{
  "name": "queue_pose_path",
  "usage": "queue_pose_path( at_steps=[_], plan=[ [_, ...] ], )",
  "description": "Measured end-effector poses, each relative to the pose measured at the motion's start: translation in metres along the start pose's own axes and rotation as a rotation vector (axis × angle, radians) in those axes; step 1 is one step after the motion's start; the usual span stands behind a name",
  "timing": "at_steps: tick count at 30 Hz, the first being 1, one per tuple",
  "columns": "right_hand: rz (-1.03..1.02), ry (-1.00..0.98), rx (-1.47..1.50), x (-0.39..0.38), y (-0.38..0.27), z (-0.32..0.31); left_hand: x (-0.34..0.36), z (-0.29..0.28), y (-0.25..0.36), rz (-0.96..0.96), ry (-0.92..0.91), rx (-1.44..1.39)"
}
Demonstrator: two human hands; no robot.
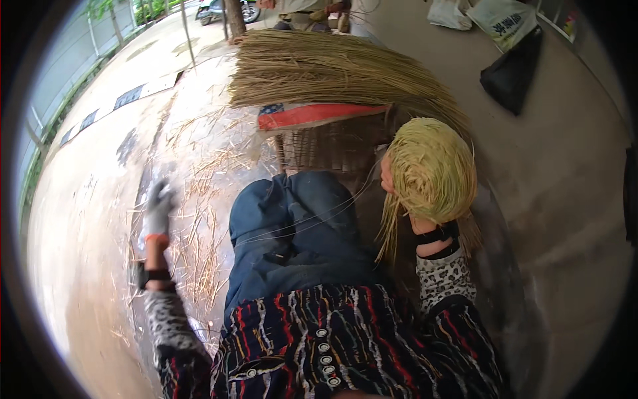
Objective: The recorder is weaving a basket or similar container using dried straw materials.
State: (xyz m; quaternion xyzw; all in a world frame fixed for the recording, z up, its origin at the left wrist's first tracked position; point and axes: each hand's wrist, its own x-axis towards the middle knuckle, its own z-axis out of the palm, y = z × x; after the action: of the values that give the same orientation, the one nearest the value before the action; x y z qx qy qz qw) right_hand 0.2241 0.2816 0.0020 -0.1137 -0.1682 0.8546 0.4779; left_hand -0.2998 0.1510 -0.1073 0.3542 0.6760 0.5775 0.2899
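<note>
A round pale-green coil of straw (432, 166) with loose strands hanging down is held up at my right side. My right hand (387, 174) grips its left edge, mostly hidden behind it. Thin strands run from it across my blue-trousered legs (292, 226). My left hand (159, 207), in a grey glove with an orange cuff, is raised out at the left, slightly blurred, its fingers apart and holding nothing.
A long straw bundle (332, 63) lies ahead on red cloth (312, 115) over a woven frame (299, 149). Loose straw (193, 253) litters the ground. Another person (299, 10) and a scooter (219, 10) are beyond. Bags (512, 76) sit at upper right.
</note>
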Motion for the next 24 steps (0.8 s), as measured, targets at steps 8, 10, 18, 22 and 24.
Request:
queue_pose_path(
  at_steps=[8, 10, 18, 22, 24],
  plan=[
    [0.027, -0.409, -0.342, -0.019, 0.027, 0.026, -0.101, 0.23, 0.159, 0.315, -0.72, -0.46],
    [0.085, -0.469, -0.245, -0.025, 0.033, 0.04, -0.095, 0.223, 0.169, 0.169, -0.994, 0.083],
    [-0.323, -0.218, -1.467, 0.043, 0.033, -0.023, -0.03, 0.185, 0.11, 0.986, -0.686, -0.112],
    [-0.558, -0.179, -2.209, 0.037, 0.048, -0.025, -0.036, 0.166, 0.076, 0.927, -0.892, 0.38],
    [-0.695, -0.303, -2.376, 0.031, 0.066, -0.014, -0.048, 0.173, 0.066, 1.027, -0.673, 0.743]
  ],
)
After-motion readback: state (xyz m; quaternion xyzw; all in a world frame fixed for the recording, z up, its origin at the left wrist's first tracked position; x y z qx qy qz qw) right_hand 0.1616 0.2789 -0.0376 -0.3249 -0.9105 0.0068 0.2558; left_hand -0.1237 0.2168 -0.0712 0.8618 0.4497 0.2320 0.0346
